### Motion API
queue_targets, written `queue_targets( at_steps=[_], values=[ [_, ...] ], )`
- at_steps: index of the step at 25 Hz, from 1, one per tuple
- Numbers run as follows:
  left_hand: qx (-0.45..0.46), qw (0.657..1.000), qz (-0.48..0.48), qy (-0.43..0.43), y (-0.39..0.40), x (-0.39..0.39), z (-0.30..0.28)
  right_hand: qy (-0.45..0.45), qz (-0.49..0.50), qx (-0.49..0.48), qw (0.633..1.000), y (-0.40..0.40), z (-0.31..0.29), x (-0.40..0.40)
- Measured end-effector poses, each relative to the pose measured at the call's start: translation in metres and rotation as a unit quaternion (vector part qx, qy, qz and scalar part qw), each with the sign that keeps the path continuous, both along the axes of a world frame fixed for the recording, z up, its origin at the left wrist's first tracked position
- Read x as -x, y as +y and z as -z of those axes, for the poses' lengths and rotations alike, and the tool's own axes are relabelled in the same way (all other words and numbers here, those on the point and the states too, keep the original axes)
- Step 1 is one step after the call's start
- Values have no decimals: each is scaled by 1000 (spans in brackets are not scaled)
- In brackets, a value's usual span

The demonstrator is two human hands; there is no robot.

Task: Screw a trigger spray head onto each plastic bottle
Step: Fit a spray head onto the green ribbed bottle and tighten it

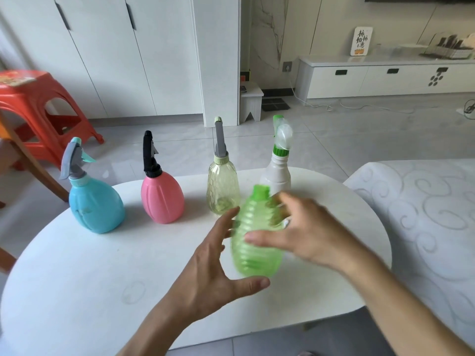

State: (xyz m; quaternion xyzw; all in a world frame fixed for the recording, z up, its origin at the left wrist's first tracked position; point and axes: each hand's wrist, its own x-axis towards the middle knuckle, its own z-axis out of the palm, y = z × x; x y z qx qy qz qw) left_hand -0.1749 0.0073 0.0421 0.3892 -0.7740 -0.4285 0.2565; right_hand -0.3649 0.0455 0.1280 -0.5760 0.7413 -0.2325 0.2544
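Note:
A ribbed green bottle [253,255] with a bare green neck and no spray head is tilted and blurred above the white table [102,278]. My right hand [313,235] grips it, thumb across its front and fingers behind. My left hand [205,273] is spread wide on the bottle's left, thumb under its base, not closed on it. Behind stand a blue bottle [96,206], a pink bottle [162,197], a clear yellow bottle [223,190] and a white bottle [276,174], each with a trigger spray head on.
An orange plastic stool [38,111] stands on the tiled floor at the left. A white patterned cushion [424,214] lies beside the table on the right. White cabinets and a low TV unit [385,75] line the back.

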Motion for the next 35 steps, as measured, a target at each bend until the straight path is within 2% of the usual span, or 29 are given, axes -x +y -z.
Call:
queue_targets(
  at_steps=[3,5,7,9,11,12,14,20,21,22,23,24,25,26,28,29,30,35],
  values=[
    [-22,997,-41,53,-6,0,0,66,-65,-7,996,-2,17,-34],
    [-13,997,-56,49,-10,-3,2,49,-97,-28,994,-10,18,-22],
    [2,998,-64,25,-12,-6,4,51,-63,-31,996,-18,19,6],
    [11,997,-81,13,-12,-6,6,159,2,-45,986,-24,24,37],
    [15,996,-88,17,-13,-5,8,259,24,-115,959,-27,38,55],
    [16,996,-90,20,-14,-5,8,279,24,-153,948,-28,47,59],
    [18,996,-89,14,-15,-5,7,285,30,-180,941,-28,64,58],
    [71,993,-93,-9,-19,-9,10,300,48,-155,940,-33,73,52],
    [82,992,-100,-13,-21,-10,10,264,59,-143,952,-33,71,51],
    [89,990,-106,-15,-22,-12,10,183,82,-117,973,-35,68,52],
    [93,989,-112,-16,-22,-12,9,50,111,-76,990,-36,63,53],
    [96,988,-117,-16,-23,-13,9,-106,135,-27,985,-38,57,53],
    [98,988,-122,-18,-23,-13,9,-244,146,24,959,-39,47,54],
    [102,987,-125,-20,-23,-13,9,-343,145,66,926,-38,37,55],
    [110,985,-126,-30,-22,-14,10,-486,135,135,853,-35,19,56],
    [113,985,-126,-37,-22,-14,11,-534,129,159,820,-33,11,55],
    [115,985,-124,-43,-21,-14,12,-556,128,175,802,-32,7,55],
    [120,984,-119,-56,-21,-15,15,-585,129,196,776,-29,3,50]
  ],
)
